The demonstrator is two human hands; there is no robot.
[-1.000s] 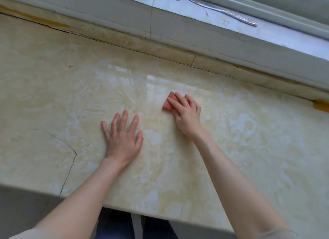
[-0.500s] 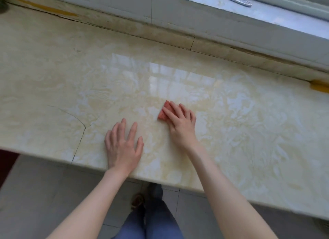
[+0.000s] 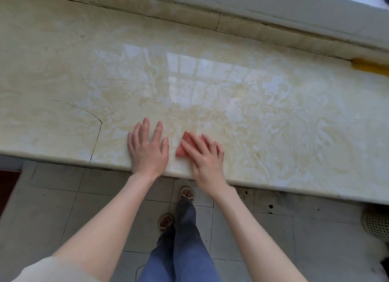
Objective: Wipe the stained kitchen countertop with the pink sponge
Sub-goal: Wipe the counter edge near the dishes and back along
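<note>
The sponge [image 3: 183,145] lies flat on the tabletop [image 3: 273,113], close to the front edge. Only its pink corner at 10 o'clock is exposed; the rest is covered by the right hand [image 3: 205,157].

Grip state, right hand: the fingers [image 3: 189,148] are extended and laid flat across the top of the sponge, pressing it down. They do not appear to curl round its edges. The thumb is not visible, so side contact cannot be confirmed.

Grip state, left hand [image 3: 147,150]: fingers spread, palm flat on the bare tabletop just beside the sponge at 9 o'clock. It holds nothing and appears to serve as a brace.

Handling assessment: the sponge is judged light, soft and compressible. It should yield under pressure and carry no breakage risk. The polished stone reflects the window and looks slick, so a damp sponge may slide out from under flat fingers. Apply load through the centre of the top face. For firmer control, pinch the two long sides between thumb and fingers.

Surroundings: a crack [image 3: 96,132] runs through the tabletop at 9 o'clock from the left hand. A yellow strip [image 3: 370,67] sits at the rear edge, at 2 o'clock. The tiled floor [image 3: 63,197] is visible below the front edge.
</note>
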